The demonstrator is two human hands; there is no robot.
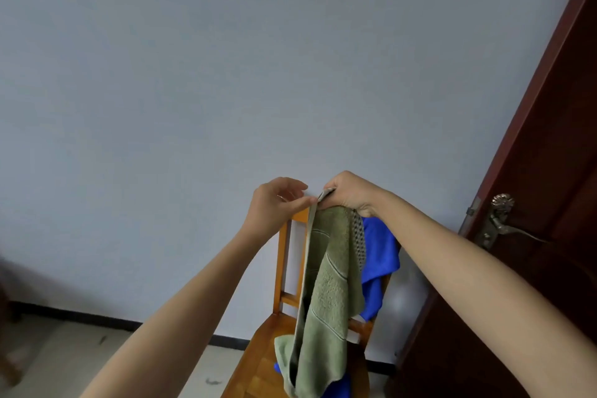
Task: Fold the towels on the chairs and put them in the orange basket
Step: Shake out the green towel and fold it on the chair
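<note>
A green towel (326,294) hangs lengthwise in front of a wooden chair (258,362), its lower end bunched on the seat. My right hand (350,192) grips the towel's top corner. My left hand (279,202) pinches the top edge right beside it with thumb and forefinger. A blue towel (379,255) is draped over the chair's back behind the green one, and a bit of blue shows at the seat's front. The orange basket is not in sight.
A pale wall fills most of the view behind the chair. A dark red-brown door (546,191) with a metal handle (500,223) stands at the right. Light floor tiles (64,355) and a black skirting lie at the lower left.
</note>
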